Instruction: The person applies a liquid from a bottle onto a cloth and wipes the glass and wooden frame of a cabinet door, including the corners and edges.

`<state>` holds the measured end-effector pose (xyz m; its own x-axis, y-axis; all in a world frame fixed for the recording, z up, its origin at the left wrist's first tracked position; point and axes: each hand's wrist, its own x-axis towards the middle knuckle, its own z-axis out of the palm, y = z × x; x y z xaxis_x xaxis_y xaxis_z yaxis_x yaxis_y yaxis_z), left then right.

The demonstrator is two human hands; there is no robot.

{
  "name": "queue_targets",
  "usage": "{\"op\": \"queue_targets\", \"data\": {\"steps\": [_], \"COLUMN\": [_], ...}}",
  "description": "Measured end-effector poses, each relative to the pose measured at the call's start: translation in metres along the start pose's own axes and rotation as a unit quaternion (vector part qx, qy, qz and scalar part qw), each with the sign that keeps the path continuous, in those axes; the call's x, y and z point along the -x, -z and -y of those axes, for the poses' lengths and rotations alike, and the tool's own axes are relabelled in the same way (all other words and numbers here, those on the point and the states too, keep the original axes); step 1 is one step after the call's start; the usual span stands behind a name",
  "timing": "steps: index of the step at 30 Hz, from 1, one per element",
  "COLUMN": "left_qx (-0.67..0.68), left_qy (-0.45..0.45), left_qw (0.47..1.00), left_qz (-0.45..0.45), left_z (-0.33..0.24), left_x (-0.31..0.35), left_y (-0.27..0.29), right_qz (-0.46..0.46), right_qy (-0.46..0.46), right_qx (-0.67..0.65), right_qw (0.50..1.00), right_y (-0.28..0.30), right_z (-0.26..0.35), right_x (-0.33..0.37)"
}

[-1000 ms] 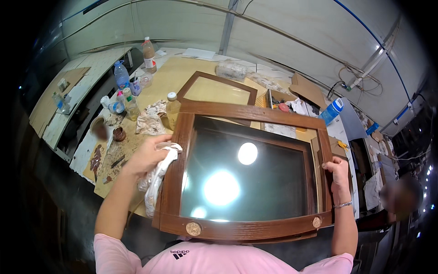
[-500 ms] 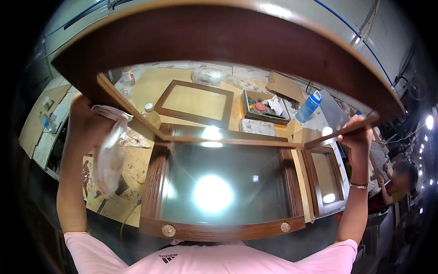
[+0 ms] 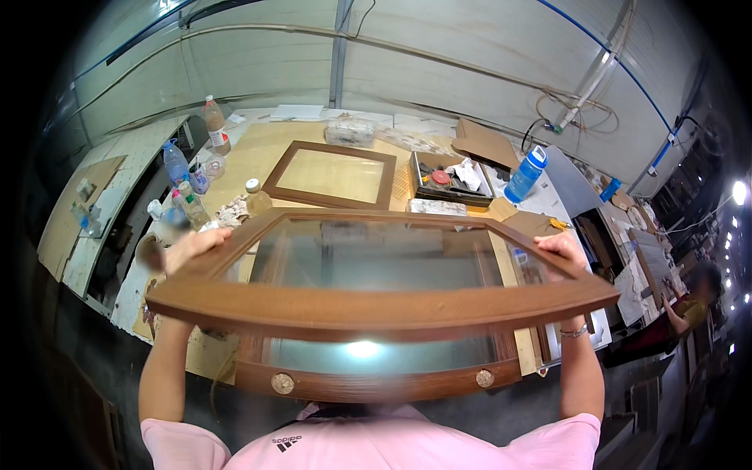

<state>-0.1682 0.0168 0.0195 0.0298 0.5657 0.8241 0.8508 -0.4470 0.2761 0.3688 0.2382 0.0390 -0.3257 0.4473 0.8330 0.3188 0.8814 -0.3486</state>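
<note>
Between my hands I hold a brown wooden-framed glass panel (image 3: pixel 384 301), tilted, its near rail lifted towards me. My left hand (image 3: pixel 196 244) is closed on its left side. My right hand (image 3: pixel 561 247) grips the right side, with a bracelet on that wrist. Below it lies a second wooden-framed glass panel (image 3: pixel 384 385), partly covered by the held one. Two round speckled pads, a left pad (image 3: pixel 283 383) and a right pad (image 3: pixel 485 379), sit on its near rail. Whether a cloth is still in my left hand is hidden.
Farther back on the table lie a brown frame (image 3: pixel 329 147), an open box of odds and ends (image 3: pixel 450 182) and a blue bottle (image 3: pixel 526 175). Several bottles stand at left, including a tall one (image 3: pixel 216 125). Another person (image 3: pixel 689 312) is at far right.
The held panel has come down from overhead and tipped, its near rail now in front of my chest. Both hands have lowered and moved inward with it. The white cloth at my left hand no longer shows.
</note>
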Motion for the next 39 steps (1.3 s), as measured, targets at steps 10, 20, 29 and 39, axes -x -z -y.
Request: {"op": "queue_targets", "data": {"steps": [10,20,29,39], "left_qx": [-0.218,-0.248,-0.001,0.153], "left_qy": [-0.125,-0.018,0.176,0.164], "left_qw": [0.967,0.955,0.984,0.973], "left_qz": [0.038,0.16,-0.012,-0.059], "left_z": [-0.033,-0.056,-0.045,-0.081], "left_x": [0.047,0.053,0.017,-0.061], "left_y": [-0.019,-0.018,0.077,0.042], "right_qz": [0.146,0.195,0.278,0.224], "right_qy": [0.007,0.095,0.14,-0.199], "right_qx": [0.139,0.222,0.294,0.205], "right_qw": [0.979,0.951,0.904,0.932], "right_y": [0.003,-0.001,0.0,0.017], "right_z": [0.002,-0.001,0.01,0.009], "right_x": [0.077,0.087,0.082,0.051]}}
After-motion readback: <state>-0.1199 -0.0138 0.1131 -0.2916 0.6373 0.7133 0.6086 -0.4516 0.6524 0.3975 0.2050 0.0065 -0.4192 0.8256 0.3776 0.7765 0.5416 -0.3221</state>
